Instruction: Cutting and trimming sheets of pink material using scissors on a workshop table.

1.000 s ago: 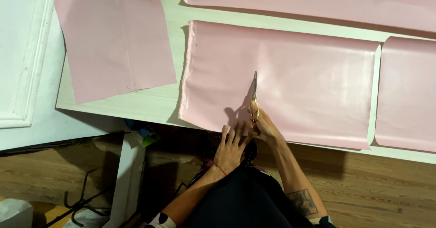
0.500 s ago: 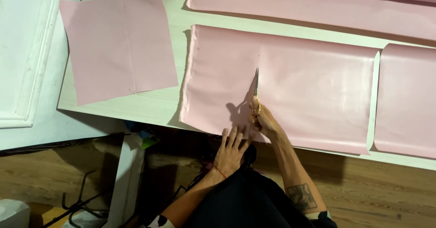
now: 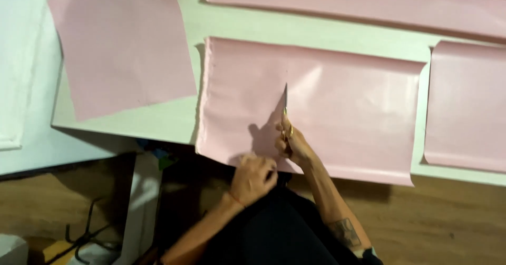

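The slim metal scissors (image 3: 285, 102) point far, long axis running near to far, blades on the glossy pink sheet (image 3: 342, 101) mid-table — the right hand (image 3: 293, 142) clenches their handles. The left hand (image 3: 254, 174) presses curled fingers on the sheet's near edge.

Plain pale pink sheet (image 3: 337, 107), gold-handled scissors (image 3: 286, 118), white table (image 3: 237, 25), brown wooden floor (image 3: 448, 223).

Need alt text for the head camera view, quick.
The right hand cuts up through a pink sheet with scissors on a white table, the left hand at its near edge. More pink sheets lie around.
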